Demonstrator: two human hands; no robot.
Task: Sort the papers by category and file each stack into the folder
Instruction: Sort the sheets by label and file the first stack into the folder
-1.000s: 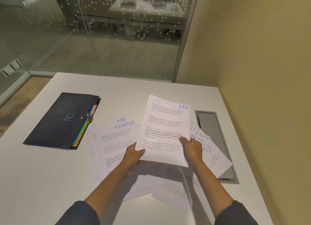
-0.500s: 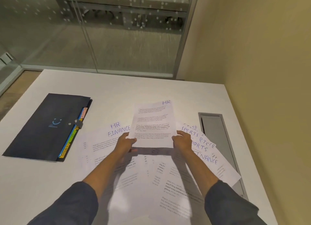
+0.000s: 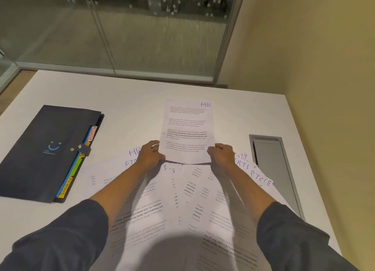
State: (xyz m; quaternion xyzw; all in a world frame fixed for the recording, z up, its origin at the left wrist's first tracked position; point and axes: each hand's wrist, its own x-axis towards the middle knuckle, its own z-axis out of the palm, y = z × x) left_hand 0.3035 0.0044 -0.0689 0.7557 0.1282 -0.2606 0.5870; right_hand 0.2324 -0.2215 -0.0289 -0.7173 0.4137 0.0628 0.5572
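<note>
My left hand and right hand pinch the HR sheet by its near corners, at 12 o'clock above the spread papers. Folder at 9 o'clock; grey hatch at 3.

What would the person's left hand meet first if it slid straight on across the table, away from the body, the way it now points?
Probably only bare table: the left hand holds the HR sheet by its left edge, and nothing else lies beyond it.

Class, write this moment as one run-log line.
left hand: grips HR sheet | right hand: grips it too | folder: closed on table
</note>
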